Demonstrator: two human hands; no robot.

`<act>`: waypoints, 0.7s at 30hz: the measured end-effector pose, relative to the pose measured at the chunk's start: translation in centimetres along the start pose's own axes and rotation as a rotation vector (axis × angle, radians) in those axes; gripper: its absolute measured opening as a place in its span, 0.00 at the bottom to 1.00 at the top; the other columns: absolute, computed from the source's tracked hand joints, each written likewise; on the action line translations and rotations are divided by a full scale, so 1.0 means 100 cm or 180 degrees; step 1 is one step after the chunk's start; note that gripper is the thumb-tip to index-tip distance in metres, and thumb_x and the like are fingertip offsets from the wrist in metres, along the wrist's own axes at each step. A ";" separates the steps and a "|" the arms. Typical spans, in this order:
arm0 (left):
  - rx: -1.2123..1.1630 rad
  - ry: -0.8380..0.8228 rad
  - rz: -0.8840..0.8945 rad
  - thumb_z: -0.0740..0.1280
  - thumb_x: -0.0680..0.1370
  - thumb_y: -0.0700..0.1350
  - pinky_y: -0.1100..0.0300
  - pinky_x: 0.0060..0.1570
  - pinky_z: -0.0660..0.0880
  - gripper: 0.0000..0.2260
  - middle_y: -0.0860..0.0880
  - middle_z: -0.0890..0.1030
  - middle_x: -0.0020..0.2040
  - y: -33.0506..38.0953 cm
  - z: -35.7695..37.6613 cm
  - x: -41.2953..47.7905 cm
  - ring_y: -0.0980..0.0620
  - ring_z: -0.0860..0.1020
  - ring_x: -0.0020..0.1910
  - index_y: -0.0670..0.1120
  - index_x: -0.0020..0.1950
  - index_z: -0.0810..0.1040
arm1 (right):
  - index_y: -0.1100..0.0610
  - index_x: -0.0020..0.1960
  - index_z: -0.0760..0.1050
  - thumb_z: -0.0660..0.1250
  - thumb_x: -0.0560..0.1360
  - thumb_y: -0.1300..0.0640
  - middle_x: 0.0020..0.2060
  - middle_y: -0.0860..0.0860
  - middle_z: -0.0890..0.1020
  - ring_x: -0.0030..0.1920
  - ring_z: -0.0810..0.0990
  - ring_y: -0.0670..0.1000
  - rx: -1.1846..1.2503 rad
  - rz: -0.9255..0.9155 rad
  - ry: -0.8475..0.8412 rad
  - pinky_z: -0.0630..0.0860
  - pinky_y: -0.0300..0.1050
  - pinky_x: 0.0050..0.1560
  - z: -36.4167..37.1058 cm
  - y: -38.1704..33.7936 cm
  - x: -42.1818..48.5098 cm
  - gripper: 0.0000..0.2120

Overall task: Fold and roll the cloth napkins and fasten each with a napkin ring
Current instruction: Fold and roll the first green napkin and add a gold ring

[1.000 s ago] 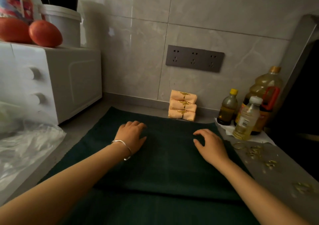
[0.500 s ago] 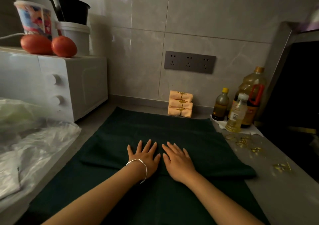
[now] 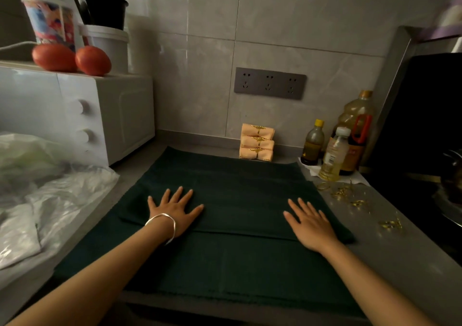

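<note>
Hands: moved apart from centre since half a second ago. Left hand, right hand: flat, fingers splayed, gripping nothing, pressing folded green napkin on bench. Step: smoothing fold. Next, probably: roll; napkin rings lie beside.

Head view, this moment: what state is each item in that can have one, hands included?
Green napkin: folded over, flat, unrolled, no ring.
Left hand: fingers spread, flat on the green napkin.
Right hand: fingers straight, flat on the green napkin.
Peach napkins: three, rolled, ringed, stacked.
Loose napkin rings: lying unused on the counter.
Bottles: upright, capped.
Microwave: door closed.
</note>
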State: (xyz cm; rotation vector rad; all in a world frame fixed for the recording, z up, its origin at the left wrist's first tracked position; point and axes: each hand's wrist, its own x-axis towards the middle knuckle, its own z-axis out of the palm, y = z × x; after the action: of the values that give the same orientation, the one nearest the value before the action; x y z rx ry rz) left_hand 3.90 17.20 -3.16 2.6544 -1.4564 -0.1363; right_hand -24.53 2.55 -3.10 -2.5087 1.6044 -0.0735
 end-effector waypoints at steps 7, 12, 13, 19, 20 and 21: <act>-0.0036 -0.0106 -0.0143 0.45 0.76 0.68 0.37 0.71 0.41 0.30 0.53 0.44 0.78 -0.026 -0.010 0.000 0.47 0.43 0.77 0.60 0.76 0.44 | 0.51 0.77 0.41 0.41 0.80 0.39 0.77 0.49 0.44 0.76 0.44 0.49 -0.0071 0.0206 -0.0024 0.42 0.49 0.75 -0.009 0.036 -0.010 0.30; -0.0078 -0.0205 -0.0053 0.45 0.77 0.67 0.37 0.72 0.40 0.30 0.51 0.45 0.78 -0.023 -0.019 -0.005 0.46 0.44 0.77 0.57 0.77 0.46 | 0.51 0.77 0.44 0.42 0.80 0.38 0.77 0.49 0.44 0.76 0.44 0.49 0.0051 0.0143 -0.0028 0.41 0.51 0.76 -0.018 0.031 -0.015 0.31; -0.0107 -0.0149 0.0049 0.45 0.77 0.67 0.38 0.72 0.41 0.30 0.51 0.46 0.78 -0.020 -0.020 -0.006 0.46 0.45 0.77 0.57 0.77 0.47 | 0.50 0.77 0.45 0.43 0.79 0.37 0.77 0.48 0.45 0.76 0.44 0.48 0.0135 0.0030 0.0012 0.41 0.51 0.75 -0.020 0.028 -0.018 0.31; -0.0194 -0.0531 0.1067 0.42 0.60 0.81 0.44 0.74 0.45 0.49 0.55 0.50 0.78 0.008 -0.032 -0.022 0.51 0.47 0.77 0.58 0.76 0.50 | 0.42 0.76 0.51 0.49 0.69 0.27 0.76 0.40 0.51 0.76 0.52 0.46 0.0317 -0.0902 -0.0357 0.54 0.52 0.75 -0.038 -0.003 -0.039 0.39; -0.0088 -0.0572 0.1192 0.46 0.63 0.79 0.45 0.74 0.47 0.46 0.55 0.50 0.78 0.011 -0.032 -0.024 0.51 0.48 0.77 0.58 0.76 0.50 | 0.42 0.76 0.52 0.52 0.71 0.28 0.75 0.40 0.52 0.75 0.53 0.45 0.0180 -0.0990 -0.0404 0.56 0.51 0.74 -0.038 -0.008 -0.041 0.37; -0.0005 -0.0587 0.1300 0.51 0.68 0.75 0.45 0.74 0.49 0.41 0.55 0.50 0.78 0.014 -0.032 -0.025 0.50 0.49 0.76 0.58 0.76 0.49 | 0.42 0.76 0.52 0.55 0.72 0.30 0.75 0.39 0.53 0.75 0.54 0.45 0.0046 -0.1057 -0.0416 0.56 0.49 0.74 -0.037 -0.011 -0.043 0.36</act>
State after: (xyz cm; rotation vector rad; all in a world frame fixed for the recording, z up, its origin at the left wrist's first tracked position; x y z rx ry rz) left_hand 1.79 18.75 0.25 2.3310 -2.0162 -0.3503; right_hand -25.78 6.46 0.96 -2.6805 1.1249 0.0385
